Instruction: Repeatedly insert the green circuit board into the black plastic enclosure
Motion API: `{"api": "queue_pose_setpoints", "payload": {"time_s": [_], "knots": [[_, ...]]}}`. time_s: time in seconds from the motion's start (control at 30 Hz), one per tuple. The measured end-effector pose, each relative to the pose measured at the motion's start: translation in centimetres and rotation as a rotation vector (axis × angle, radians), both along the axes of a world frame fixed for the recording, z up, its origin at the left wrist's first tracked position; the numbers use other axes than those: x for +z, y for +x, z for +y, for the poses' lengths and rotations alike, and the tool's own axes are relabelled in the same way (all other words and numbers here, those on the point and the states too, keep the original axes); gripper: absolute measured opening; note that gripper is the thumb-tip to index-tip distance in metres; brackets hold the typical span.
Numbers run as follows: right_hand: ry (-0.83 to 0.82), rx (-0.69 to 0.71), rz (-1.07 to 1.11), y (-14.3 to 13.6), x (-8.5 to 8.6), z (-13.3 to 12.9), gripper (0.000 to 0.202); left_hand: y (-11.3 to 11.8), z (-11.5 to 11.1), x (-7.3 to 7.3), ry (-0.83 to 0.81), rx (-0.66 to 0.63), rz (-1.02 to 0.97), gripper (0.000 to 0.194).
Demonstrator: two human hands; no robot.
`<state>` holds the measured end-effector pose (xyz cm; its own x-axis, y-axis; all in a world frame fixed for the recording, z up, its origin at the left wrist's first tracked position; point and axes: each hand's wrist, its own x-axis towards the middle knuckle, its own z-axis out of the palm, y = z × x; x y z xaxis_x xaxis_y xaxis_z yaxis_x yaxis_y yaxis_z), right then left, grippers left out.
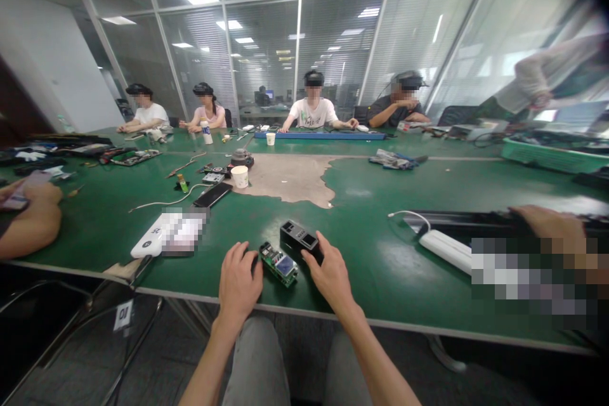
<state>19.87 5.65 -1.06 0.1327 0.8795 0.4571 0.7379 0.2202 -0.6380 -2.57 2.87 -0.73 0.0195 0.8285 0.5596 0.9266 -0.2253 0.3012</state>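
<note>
A green circuit board with a small bluish screen (280,265) lies on the green table (371,266) near its front edge. Just left of it, my left hand (241,276) rests with fingers bent and apart, its fingertips close to the board. A black rectangular housing with cut-out windows (299,236) sits behind and to the right of the board. My right hand (330,268) has its thumb and fingers around the near right end of this housing. The underside of the housing is hidden.
A white power bank (151,240) and a black phone (212,195) lie to the left, near a paper cup (240,176). At right are a white device with a cable (445,250) and another person's hand (554,225). Several people sit across the table.
</note>
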Motion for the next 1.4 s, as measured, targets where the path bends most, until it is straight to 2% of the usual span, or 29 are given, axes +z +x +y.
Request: {"api": "queue_pose_setpoints", "payload": {"time_s": [0.2,0.37,0.5,0.6,0.67,0.77,0.9,1.0,1.1,1.2,1.4], "knots": [[-0.003,-0.009,-0.028,0.1,-0.3,-0.5,0.072,0.1,0.0,0.0,-0.006,0.005,0.01,0.024],[-0.003,0.0,0.004,0.2,-0.4,-0.5,0.073,0.0,0.1,-0.2,-0.021,0.007,0.007,0.03],[0.011,0.009,0.001,0.2,-0.1,-0.5,0.058,0.0,0.3,-0.3,-0.014,0.01,0.018,0.039],[0.013,0.029,0.003,0.1,0.3,-0.7,0.044,0.0,0.3,-0.3,-0.03,0.016,0.034,0.039],[-0.004,0.012,0.027,0.0,0.7,-1.0,0.042,0.0,0.2,-0.3,-0.034,0.018,0.042,0.037],[-0.035,0.003,0.162,-0.2,1.8,-1.8,0.044,0.0,0.2,-0.3,-0.028,0.022,0.052,0.033],[-0.029,0.069,0.436,-1.0,5.0,-3.6,0.044,0.0,0.1,-0.4,-0.017,0.029,0.045,0.032],[0.038,0.093,0.457,-1.8,7.6,-5.0,0.042,0.0,0.0,-0.3,-0.013,0.02,0.031,0.032],[0.137,0.026,0.395,-2.6,8.9,-6.1,0.043,0.0,0.0,-0.3,-0.02,0.016,0.026,0.032],[0.162,0.04,0.313,-3.6,8.1,-6.4,0.045,0.0,0.0,-0.3,-0.028,0.026,0.028,0.032],[0.068,0.079,0.211,-5.0,4.4,-5.8,0.043,-0.2,-0.1,-0.5,-0.023,0.021,0.026,0.03]]}}
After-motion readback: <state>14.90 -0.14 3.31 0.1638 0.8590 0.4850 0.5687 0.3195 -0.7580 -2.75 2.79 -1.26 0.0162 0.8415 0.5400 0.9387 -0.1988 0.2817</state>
